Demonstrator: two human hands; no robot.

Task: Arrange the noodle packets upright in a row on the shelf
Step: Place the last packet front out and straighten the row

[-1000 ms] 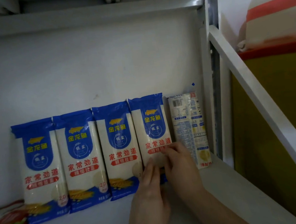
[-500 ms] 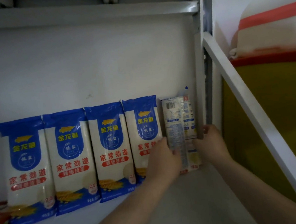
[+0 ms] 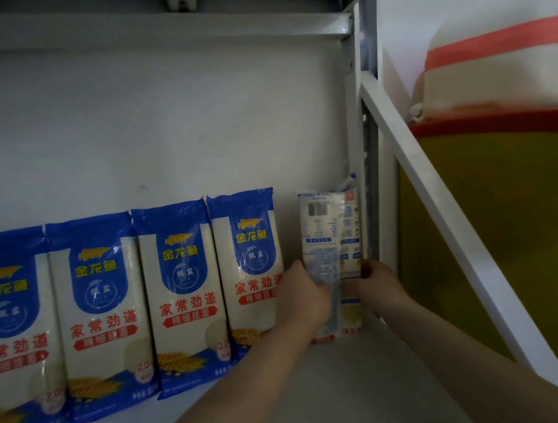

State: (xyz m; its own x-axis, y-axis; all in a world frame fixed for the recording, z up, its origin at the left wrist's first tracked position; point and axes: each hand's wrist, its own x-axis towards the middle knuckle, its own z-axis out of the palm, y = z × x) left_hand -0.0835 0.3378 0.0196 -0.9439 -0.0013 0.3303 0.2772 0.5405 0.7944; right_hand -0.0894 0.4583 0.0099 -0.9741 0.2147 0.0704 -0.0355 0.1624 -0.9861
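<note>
Several blue-and-white noodle packets stand upright in a row against the back wall of the white shelf (image 3: 350, 383); the rightmost front-facing packet (image 3: 245, 249) is beside my left hand. A further packet (image 3: 329, 230) stands at the far right with its printed back side showing, next to the shelf post. My left hand (image 3: 305, 298) grips its left edge and my right hand (image 3: 379, 278) holds its right edge at mid height. A small gap separates this packet from the row.
A white metal post (image 3: 359, 134) and diagonal brace (image 3: 441, 201) bound the shelf on the right. Beyond them stands a yellow bin with a red rim (image 3: 512, 221) and a white-and-red bag (image 3: 504, 70) on top. An upper shelf beam (image 3: 148, 28) runs overhead.
Both hands left the fourth packet and went to the back-facing packet at the far right, taking its two edges. That packet now stands a little further right, with a wider gap.
</note>
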